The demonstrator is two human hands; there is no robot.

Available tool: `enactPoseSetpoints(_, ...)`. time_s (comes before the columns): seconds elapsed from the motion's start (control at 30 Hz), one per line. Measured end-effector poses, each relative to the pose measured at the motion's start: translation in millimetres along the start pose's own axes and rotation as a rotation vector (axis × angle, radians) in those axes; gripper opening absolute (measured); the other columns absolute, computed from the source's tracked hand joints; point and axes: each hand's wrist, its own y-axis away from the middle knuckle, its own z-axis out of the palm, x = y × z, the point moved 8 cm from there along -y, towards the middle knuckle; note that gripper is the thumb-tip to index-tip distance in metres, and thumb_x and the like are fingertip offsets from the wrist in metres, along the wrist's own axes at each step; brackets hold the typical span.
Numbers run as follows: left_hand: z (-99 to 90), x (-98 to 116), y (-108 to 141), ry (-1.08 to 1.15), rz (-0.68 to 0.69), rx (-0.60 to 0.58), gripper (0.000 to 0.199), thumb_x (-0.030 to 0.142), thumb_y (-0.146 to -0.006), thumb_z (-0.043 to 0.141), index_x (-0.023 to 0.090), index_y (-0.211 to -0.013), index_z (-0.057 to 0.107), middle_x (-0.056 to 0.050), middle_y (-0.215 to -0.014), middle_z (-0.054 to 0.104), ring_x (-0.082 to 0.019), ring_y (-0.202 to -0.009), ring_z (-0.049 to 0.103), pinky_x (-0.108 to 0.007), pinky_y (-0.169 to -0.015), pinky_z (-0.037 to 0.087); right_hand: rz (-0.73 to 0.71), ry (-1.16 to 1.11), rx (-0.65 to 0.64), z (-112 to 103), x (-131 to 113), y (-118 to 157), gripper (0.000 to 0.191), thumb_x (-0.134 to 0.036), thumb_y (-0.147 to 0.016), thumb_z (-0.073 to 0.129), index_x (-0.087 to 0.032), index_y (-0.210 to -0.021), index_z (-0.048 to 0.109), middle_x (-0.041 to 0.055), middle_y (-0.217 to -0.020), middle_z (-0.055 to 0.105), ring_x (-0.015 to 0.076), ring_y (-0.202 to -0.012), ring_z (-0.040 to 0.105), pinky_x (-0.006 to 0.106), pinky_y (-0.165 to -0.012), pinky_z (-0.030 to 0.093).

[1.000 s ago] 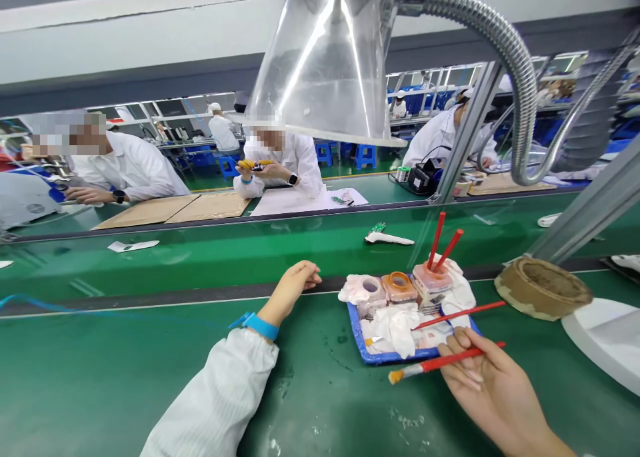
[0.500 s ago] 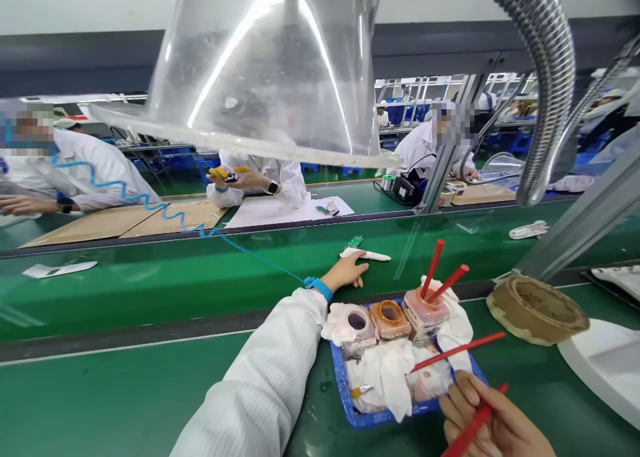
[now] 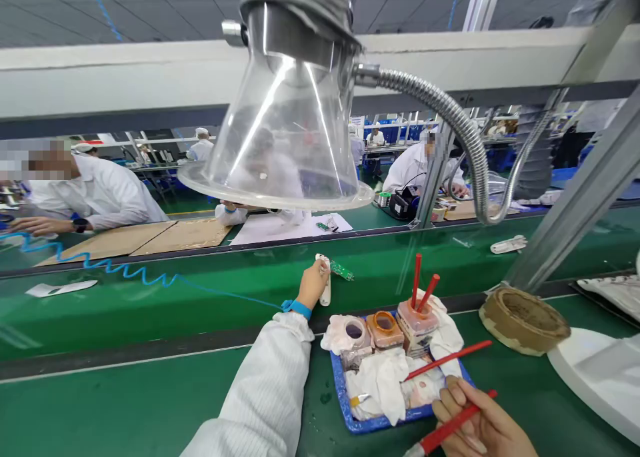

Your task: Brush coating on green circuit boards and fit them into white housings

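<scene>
My left hand (image 3: 313,284) grips a long white plastic part (image 3: 325,289) lying on the green conveyor belt (image 3: 200,317). A small green circuit board (image 3: 341,270) lies right next to that part. My right hand (image 3: 475,425) holds a red-handled brush (image 3: 453,425) over the lower corner of a blue tray (image 3: 345,394). On the tray stand a tissue-wrapped jar (image 3: 353,334), an orange-rimmed jar (image 3: 384,330) and a pink jar (image 3: 417,325) holding two red brushes. Another red brush (image 3: 447,360) rests across the crumpled tissue (image 3: 380,384).
A clear plastic extraction hood (image 3: 285,137) on a metal hose hangs above the belt. A tan ring-shaped holder (image 3: 524,321) sits to the right of the tray. A blue coiled cord (image 3: 115,269) runs left from my wrist strap. Co-workers sit at benches beyond.
My left hand has moved forward and closed on the white part, which now lies lengthwise. The brush in my right hand has turned, its tip passing below the picture.
</scene>
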Motion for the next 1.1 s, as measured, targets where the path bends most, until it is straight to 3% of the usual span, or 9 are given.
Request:
enactPoseSetpoints(0.13,-43.2,-9.0,26.2,0.173,0.016,0.137,0.034,0.029,-0.086,0.055,0.017,-0.117,0.051,-0.008,-0.110,0.059,-0.020,-0.092,0.060,-0.042,-0.080,0.049,-0.051,0.006,-0.040,7.7,-4.1,6.7,0.025,-0.019,-0.063,0.077,-0.013,-0.057,0.054,-0.0054,-0.047,0.038,0.0013,-0.036,0.029,0.012,-0.033,0.028)
enactPoseSetpoints(0.4,-100.5,-30.8,98.1,0.606,-0.049,0.260,0.022,0.031,-0.087,0.054,0.013,-0.099,0.058,-0.004,-0.093,0.062,-0.015,-0.077,0.061,-0.033,-0.068,0.052,-0.118,0.101,-0.134,16.8,-12.1,12.7,0.018,-0.021,-0.074,0.070,-0.015,-0.066,0.054,-0.0025,-0.054,0.046,0.0046,-0.042,0.038,0.016,-0.040,0.038)
enactPoseSetpoints(0.57,-133.6,-26.4,150.9,0.823,-0.050,0.337,0.025,0.033,-0.076,0.065,0.015,-0.093,0.060,-0.002,-0.085,0.065,-0.015,-0.079,0.062,-0.034,-0.077,0.050,-0.178,0.185,-0.169,23.6,-14.4,17.0,0.021,-0.023,-0.072,0.071,-0.014,-0.067,0.052,-0.0038,-0.054,0.045,0.0041,-0.043,0.037,0.014,-0.039,0.037)
enactPoseSetpoints(0.67,-129.5,-6.8,179.5,0.904,-0.062,0.291,0.034,0.034,-0.063,0.075,0.017,-0.090,0.063,-0.001,-0.083,0.068,-0.016,-0.083,0.063,-0.030,-0.085,0.047,-0.202,0.207,-0.182,31.0,-16.6,21.8,0.021,-0.020,-0.069,0.073,-0.014,-0.066,0.052,-0.0039,-0.055,0.045,0.0044,-0.044,0.038,0.014,-0.039,0.037)
enactPoseSetpoints(0.8,-104.3,38.9,210.0,0.965,-0.070,0.129,0.035,0.032,-0.060,0.078,0.015,-0.088,0.066,-0.005,-0.084,0.070,-0.018,-0.083,0.064,-0.032,-0.087,0.047,-0.307,0.249,-0.238,54.0,-30.0,32.9,0.023,-0.019,-0.064,0.076,-0.014,-0.068,0.054,-0.0024,-0.059,0.050,0.0070,-0.052,0.045,0.015,-0.043,0.040)
enactPoseSetpoints(0.97,-87.3,96.7,241.1,1.025,-0.038,-0.082,0.031,0.033,-0.062,0.078,0.015,-0.084,0.067,-0.005,-0.079,0.069,-0.019,-0.080,0.064,-0.035,-0.088,0.047,-0.586,0.343,-0.376,113.1,-61.0,71.5,0.029,-0.025,-0.061,0.082,-0.021,-0.078,0.058,-0.0028,-0.071,0.057,0.0081,-0.059,0.049,0.019,-0.054,0.047)
enactPoseSetpoints(1.1,-92.7,111.0,257.8,1.044,-0.026,-0.169,0.028,0.031,-0.065,0.076,0.017,-0.088,0.068,-0.005,-0.084,0.068,-0.018,-0.082,0.064,-0.033,-0.087,0.049,-0.848,0.399,-0.478,157.1,-84.3,120.4,0.032,-0.024,-0.056,0.086,-0.021,-0.072,0.058,-0.0038,-0.070,0.058,0.0090,-0.062,0.051,0.020,-0.059,0.049)
